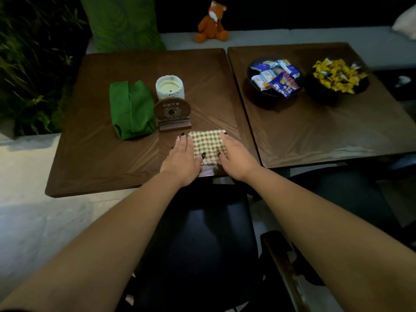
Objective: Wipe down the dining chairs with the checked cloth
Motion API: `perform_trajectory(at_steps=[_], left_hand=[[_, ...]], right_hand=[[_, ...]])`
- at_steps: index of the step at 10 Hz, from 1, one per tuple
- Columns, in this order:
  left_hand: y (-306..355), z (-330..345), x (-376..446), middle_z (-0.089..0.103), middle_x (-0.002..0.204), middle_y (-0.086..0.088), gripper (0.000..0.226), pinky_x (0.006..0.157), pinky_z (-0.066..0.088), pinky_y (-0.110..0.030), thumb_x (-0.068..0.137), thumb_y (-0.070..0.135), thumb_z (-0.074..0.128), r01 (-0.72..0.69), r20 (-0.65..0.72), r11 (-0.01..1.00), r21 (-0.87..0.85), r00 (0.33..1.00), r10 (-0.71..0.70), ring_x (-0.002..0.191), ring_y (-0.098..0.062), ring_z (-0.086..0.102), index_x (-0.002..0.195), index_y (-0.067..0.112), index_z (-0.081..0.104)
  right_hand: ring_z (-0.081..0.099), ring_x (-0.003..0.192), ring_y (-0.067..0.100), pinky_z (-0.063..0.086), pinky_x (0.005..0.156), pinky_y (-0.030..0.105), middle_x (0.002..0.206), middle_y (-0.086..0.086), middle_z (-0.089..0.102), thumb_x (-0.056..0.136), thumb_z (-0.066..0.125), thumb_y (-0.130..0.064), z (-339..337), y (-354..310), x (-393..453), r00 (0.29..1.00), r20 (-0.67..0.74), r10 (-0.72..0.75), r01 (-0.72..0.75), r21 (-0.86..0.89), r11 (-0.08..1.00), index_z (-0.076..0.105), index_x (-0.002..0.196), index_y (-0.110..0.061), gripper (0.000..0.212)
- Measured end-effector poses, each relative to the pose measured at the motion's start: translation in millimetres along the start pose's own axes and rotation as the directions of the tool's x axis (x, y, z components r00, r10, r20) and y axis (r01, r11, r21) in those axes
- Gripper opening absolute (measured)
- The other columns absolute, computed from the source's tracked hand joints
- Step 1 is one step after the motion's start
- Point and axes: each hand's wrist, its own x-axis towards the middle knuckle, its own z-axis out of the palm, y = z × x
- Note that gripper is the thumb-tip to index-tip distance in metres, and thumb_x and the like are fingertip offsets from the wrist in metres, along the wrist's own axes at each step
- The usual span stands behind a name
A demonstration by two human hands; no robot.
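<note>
The folded checked cloth (208,145), green and cream, lies near the front edge of the left wooden table (94,154). My left hand (183,157) rests along the cloth's left side with straight fingers, its thumb on the cloth. My right hand (234,154) lies along the cloth's right side, fingers straight, thumb touching the cloth. Below the table's edge stands a dark dining chair (202,233) with a black seat. A second chair's wooden back rail (283,271) shows at the lower right.
On the left table stand a green pouch (130,109), a white candle (170,87) and a round wooden sign (172,115). The right table (337,131) holds two dark bowls of wrapped snacks (274,79) and sweets (337,78). A fox toy (211,23) sits on the bench behind.
</note>
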Motion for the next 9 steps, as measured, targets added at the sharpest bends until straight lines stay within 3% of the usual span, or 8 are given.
perform_trajectory(at_steps=[2,3,4,6,9], left_hand=[[32.5,-100.9,-31.7,-0.002,0.162,-0.015,0.071,0.122,0.008,-0.036,0.103,0.039,0.034,-0.154,-0.049,0.988,0.005,0.987,0.154,0.150,-0.023,-0.001,0.154,0.001,0.001],[52.3,-149.3,-54.1,0.007,0.161,-0.019,0.069,0.120,0.015,-0.040,0.103,0.040,0.035,-0.201,-0.114,0.978,0.048,0.972,0.205,0.149,-0.026,0.009,0.153,0.000,0.008],[76.1,-186.3,-83.3,0.002,0.162,-0.015,0.072,0.121,0.009,-0.038,0.103,0.039,0.036,-0.219,-0.158,0.974,0.055,0.962,0.225,0.150,-0.025,-0.001,0.154,0.001,0.001],[118.0,-233.4,-146.8,-0.001,0.163,-0.010,0.071,0.121,0.009,-0.034,0.104,0.039,0.036,-0.261,-0.266,0.964,0.051,0.927,0.266,0.150,-0.020,-0.003,0.154,0.004,-0.001],[148.3,-271.5,-227.1,0.003,0.163,-0.009,0.072,0.120,0.013,-0.036,0.103,0.040,0.038,-0.352,-0.388,0.936,0.005,0.862,0.327,0.150,-0.021,-0.002,0.154,0.006,0.000]], right_hand=[[0.010,0.147,0.021,0.012,0.117,0.028,0.159,0.009,0.015,0.098,0.040,-0.013,-72.3,-26.5,-42.7,0.997,-0.067,0.023,-0.028,-0.086,0.996,0.020,0.151,-0.013,0.058],[0.010,0.147,0.019,0.014,0.117,0.030,0.159,0.006,0.015,0.098,0.042,-0.022,-113.1,-41.5,-62.3,0.990,-0.134,0.050,-0.061,-0.075,0.995,0.022,0.152,-0.015,0.058],[0.012,0.147,0.019,0.016,0.117,0.031,0.159,0.007,0.017,0.097,0.045,-0.023,-149.1,-59.4,-82.1,0.974,-0.224,0.022,-0.043,-0.092,0.995,0.027,0.151,-0.018,0.057],[0.014,0.146,0.019,0.019,0.117,0.034,0.159,0.004,0.016,0.098,0.046,-0.024,-214.1,-114.9,-133.2,0.914,-0.402,-0.058,-0.006,-0.157,0.988,0.024,0.151,-0.018,0.058],[0.010,0.146,0.015,0.017,0.116,0.034,0.159,-0.002,0.013,0.098,0.048,-0.026,-270.1,-186.0,-218.3,0.822,-0.522,-0.226,0.155,-0.178,0.972,0.022,0.151,-0.022,0.059]])
